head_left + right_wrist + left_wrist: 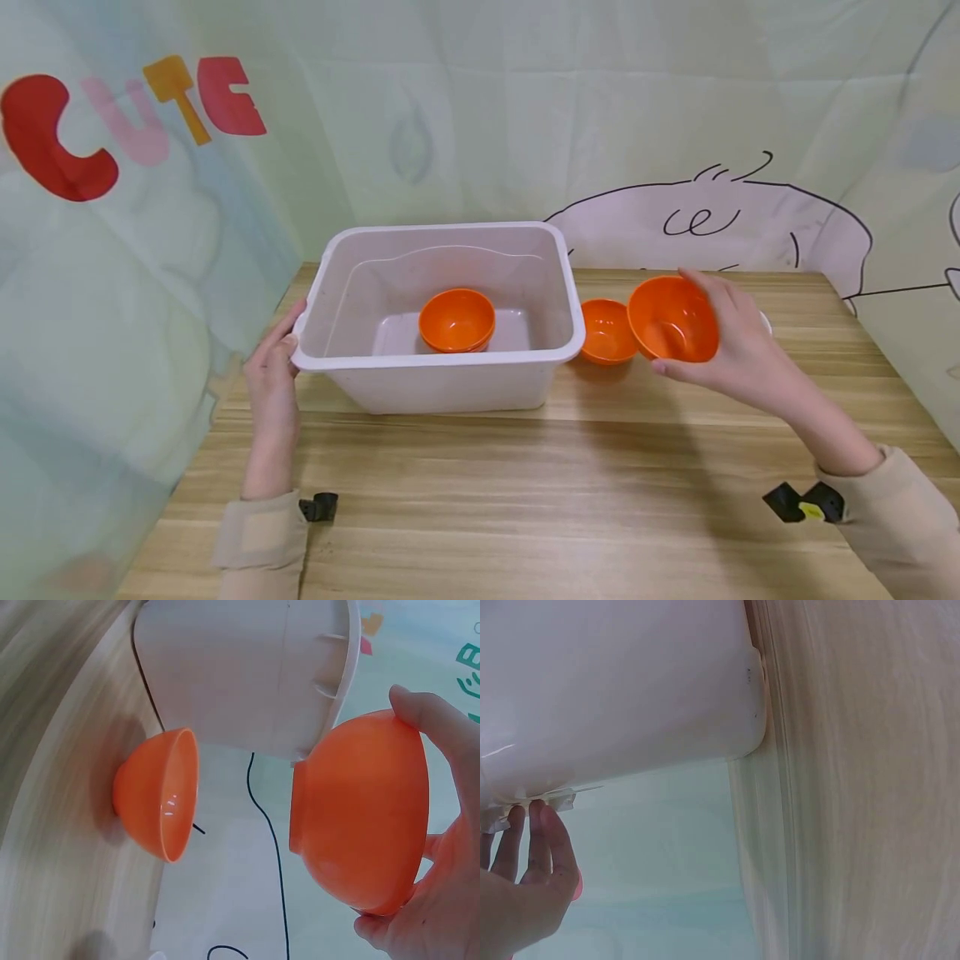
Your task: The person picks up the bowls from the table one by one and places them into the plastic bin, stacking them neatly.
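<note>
My right hand (738, 346) holds an orange bowl (672, 321) by its rim, tilted and raised above the table, with the thumb on the near side and fingers on the far side. A second orange bowl (609, 333) stands upright on the table, just right of a white plastic tub (442, 383). Inside the tub sits another orange bowl (457, 321); a second edge under it suggests stacking. My left hand (272, 379) grips the tub's left rim. In the left wrist view, the fingers (536, 840) bend up against the rim's underside.
The wooden table (465, 492) carries everything, with a printed cloth backdrop (465, 142) behind and to the left. Partly hidden behind my right hand is a small white object (766, 323); its kind cannot be made out.
</note>
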`<action>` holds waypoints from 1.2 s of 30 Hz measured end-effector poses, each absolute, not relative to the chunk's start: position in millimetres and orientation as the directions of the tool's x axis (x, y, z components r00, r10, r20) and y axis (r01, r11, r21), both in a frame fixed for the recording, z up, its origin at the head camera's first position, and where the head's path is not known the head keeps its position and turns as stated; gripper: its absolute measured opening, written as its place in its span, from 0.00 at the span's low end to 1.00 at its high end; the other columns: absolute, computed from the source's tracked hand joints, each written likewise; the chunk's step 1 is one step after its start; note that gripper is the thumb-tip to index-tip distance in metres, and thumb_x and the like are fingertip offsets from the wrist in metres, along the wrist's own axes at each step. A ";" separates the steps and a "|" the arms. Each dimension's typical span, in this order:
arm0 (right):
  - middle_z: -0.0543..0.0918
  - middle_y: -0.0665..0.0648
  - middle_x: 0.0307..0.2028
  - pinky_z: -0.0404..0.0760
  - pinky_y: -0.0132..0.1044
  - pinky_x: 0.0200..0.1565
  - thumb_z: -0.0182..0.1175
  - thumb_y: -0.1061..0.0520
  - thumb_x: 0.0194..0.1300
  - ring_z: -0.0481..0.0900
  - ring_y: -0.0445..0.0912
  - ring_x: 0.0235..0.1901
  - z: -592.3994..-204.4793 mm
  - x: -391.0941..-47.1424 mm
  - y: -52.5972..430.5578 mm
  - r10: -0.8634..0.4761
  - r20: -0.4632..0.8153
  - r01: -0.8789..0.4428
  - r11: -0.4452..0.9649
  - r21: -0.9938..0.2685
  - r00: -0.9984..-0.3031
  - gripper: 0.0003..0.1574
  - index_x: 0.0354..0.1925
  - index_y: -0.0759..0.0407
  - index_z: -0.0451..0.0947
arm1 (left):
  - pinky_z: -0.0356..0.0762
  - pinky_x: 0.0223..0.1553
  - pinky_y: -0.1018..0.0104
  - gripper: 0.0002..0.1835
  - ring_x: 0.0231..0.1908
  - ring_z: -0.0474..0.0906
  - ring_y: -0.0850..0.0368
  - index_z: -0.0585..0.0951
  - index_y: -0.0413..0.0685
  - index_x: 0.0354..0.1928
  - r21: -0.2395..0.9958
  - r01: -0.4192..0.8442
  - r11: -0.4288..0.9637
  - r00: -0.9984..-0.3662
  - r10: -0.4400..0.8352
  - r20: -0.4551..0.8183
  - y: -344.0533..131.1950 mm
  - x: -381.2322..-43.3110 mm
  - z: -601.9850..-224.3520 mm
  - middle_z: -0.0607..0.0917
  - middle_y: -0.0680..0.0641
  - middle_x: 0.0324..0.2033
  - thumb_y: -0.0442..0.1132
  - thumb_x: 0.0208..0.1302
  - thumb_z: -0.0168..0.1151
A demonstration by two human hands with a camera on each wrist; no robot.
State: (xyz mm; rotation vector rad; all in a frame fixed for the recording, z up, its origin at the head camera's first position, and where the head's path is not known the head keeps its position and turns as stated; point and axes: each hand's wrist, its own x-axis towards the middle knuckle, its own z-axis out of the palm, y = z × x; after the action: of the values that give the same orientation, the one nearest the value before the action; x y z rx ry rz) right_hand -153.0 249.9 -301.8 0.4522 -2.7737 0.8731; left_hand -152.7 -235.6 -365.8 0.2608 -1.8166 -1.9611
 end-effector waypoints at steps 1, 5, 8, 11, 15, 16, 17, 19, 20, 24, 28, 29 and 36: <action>0.64 0.66 0.64 0.69 0.65 0.50 0.79 0.49 0.39 0.59 0.62 0.62 -300.8 -153.3 249.4 -0.229 0.279 -0.347 0.777 -0.525 -0.933 0.68 0.73 0.49 0.52 | 0.72 0.47 0.77 0.21 0.58 0.73 0.63 0.79 0.52 0.59 0.980 0.195 -0.029 -0.880 -0.446 0.162 -235.7 -152.6 -365.7 0.78 0.57 0.62 0.37 0.70 0.43; 0.63 0.66 0.64 0.68 0.65 0.51 0.79 0.48 0.39 0.58 0.62 0.62 -296.9 -154.3 247.1 -0.230 0.280 -0.350 0.772 -0.530 -0.932 0.68 0.73 0.48 0.52 | 0.72 0.47 0.77 0.21 0.58 0.73 0.63 0.79 0.52 0.59 0.980 0.194 -0.036 -0.879 -0.451 0.158 -235.2 -152.6 -365.2 0.78 0.56 0.61 0.36 0.69 0.43; 0.64 0.65 0.64 0.68 0.64 0.51 0.79 0.48 0.39 0.58 0.62 0.62 -294.2 -155.2 245.2 -0.233 0.287 -0.356 0.772 -0.526 -0.929 0.68 0.73 0.47 0.52 | 0.72 0.47 0.77 0.21 0.57 0.73 0.63 0.79 0.52 0.59 0.980 0.195 -0.036 -0.879 -0.449 0.158 -235.0 -152.7 -365.3 0.78 0.56 0.61 0.35 0.69 0.44; 0.64 0.65 0.64 0.69 0.64 0.51 0.79 0.48 0.40 0.58 0.61 0.62 -290.8 -155.7 242.8 -0.232 0.287 -0.355 0.775 -0.523 -0.929 0.69 0.74 0.47 0.51 | 0.73 0.47 0.77 0.21 0.57 0.74 0.63 0.79 0.52 0.59 0.980 0.196 -0.038 -0.881 -0.446 0.159 -234.9 -152.9 -365.7 0.78 0.56 0.62 0.35 0.69 0.44; 0.62 0.64 0.66 0.70 0.65 0.50 0.78 0.47 0.41 0.56 0.60 0.63 -284.9 -156.4 238.9 -0.226 0.270 -0.340 0.773 -0.535 -0.936 0.68 0.74 0.45 0.50 | 0.72 0.47 0.77 0.21 0.58 0.73 0.63 0.79 0.52 0.59 0.980 0.196 -0.039 -0.880 -0.447 0.158 -235.1 -153.0 -365.9 0.78 0.56 0.62 0.36 0.70 0.44; 0.62 0.64 0.66 0.70 0.65 0.51 0.78 0.47 0.41 0.56 0.60 0.63 -283.3 -156.8 238.0 -0.227 0.269 -0.342 0.770 -0.539 -0.936 0.68 0.74 0.45 0.50 | 0.72 0.47 0.77 0.21 0.58 0.73 0.63 0.79 0.52 0.59 0.980 0.196 -0.038 -0.881 -0.447 0.158 -235.2 -152.9 -365.8 0.78 0.56 0.62 0.36 0.70 0.44; 0.62 0.63 0.66 0.70 0.65 0.50 0.78 0.47 0.41 0.56 0.59 0.63 -281.9 -157.3 237.1 -0.230 0.270 -0.345 0.766 -0.543 -0.935 0.68 0.74 0.44 0.50 | 0.72 0.47 0.77 0.21 0.58 0.73 0.63 0.79 0.52 0.59 0.980 0.196 -0.038 -0.881 -0.446 0.159 -235.4 -152.9 -365.8 0.78 0.56 0.62 0.36 0.70 0.44; 0.62 0.62 0.66 0.70 0.64 0.51 0.78 0.48 0.41 0.56 0.59 0.64 -279.3 -158.3 235.4 -0.234 0.272 -0.350 0.759 -0.549 -0.934 0.68 0.74 0.43 0.50 | 0.73 0.47 0.77 0.21 0.58 0.73 0.63 0.79 0.52 0.59 0.980 0.197 -0.038 -0.881 -0.445 0.160 -235.8 -152.9 -365.7 0.78 0.56 0.62 0.36 0.70 0.44; 0.62 0.62 0.67 0.70 0.63 0.51 0.78 0.48 0.41 0.56 0.59 0.64 -278.2 -159.0 234.6 -0.239 0.277 -0.357 0.754 -0.551 -0.931 0.68 0.74 0.43 0.50 | 0.73 0.47 0.77 0.21 0.58 0.73 0.63 0.79 0.52 0.59 0.979 0.198 -0.038 -0.881 -0.444 0.161 -236.0 -152.9 -365.6 0.78 0.56 0.62 0.36 0.70 0.44; 0.62 0.62 0.66 0.68 0.62 0.52 0.79 0.50 0.40 0.56 0.58 0.64 -274.0 -161.2 231.7 -0.248 0.300 -0.380 0.741 -0.554 -0.921 0.69 0.74 0.44 0.51 | 0.73 0.47 0.77 0.21 0.58 0.73 0.63 0.79 0.52 0.59 0.980 0.196 -0.040 -0.882 -0.443 0.159 -236.1 -153.0 -365.6 0.78 0.56 0.62 0.36 0.70 0.44; 0.62 0.61 0.66 0.68 0.62 0.53 0.78 0.50 0.41 0.55 0.58 0.65 -268.9 -162.3 226.7 -0.244 0.300 -0.378 0.734 -0.565 -0.922 0.68 0.74 0.43 0.51 | 0.72 0.48 0.77 0.21 0.58 0.73 0.63 0.79 0.52 0.59 0.980 0.192 -0.041 -0.881 -0.447 0.154 -235.9 -153.3 -365.8 0.78 0.57 0.61 0.36 0.70 0.44; 0.62 0.61 0.66 0.68 0.62 0.54 0.78 0.49 0.41 0.55 0.58 0.65 -267.4 -162.3 225.1 -0.242 0.294 -0.372 0.735 -0.567 -0.925 0.68 0.74 0.43 0.50 | 0.72 0.48 0.77 0.21 0.58 0.73 0.63 0.79 0.52 0.59 0.981 0.190 -0.043 -0.881 -0.449 0.151 -235.9 -153.4 -365.9 0.79 0.57 0.61 0.36 0.70 0.44; 0.62 0.60 0.67 0.70 0.61 0.54 0.77 0.46 0.43 0.56 0.56 0.64 -257.2 -166.8 213.5 -0.259 0.281 -0.378 0.729 -0.571 -0.924 0.68 0.74 0.41 0.48 | 0.72 0.47 0.77 0.21 0.58 0.73 0.63 0.80 0.52 0.59 0.981 0.191 -0.043 -0.878 -0.455 0.151 -235.3 -153.7 -365.4 0.79 0.57 0.61 0.36 0.70 0.44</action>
State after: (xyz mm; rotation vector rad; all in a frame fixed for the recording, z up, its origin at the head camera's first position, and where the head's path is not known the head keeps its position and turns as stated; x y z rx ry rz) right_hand -166.8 213.5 -257.2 0.5111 -2.7488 0.9672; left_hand -153.7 -235.3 -365.4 0.2784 -1.8023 -1.9720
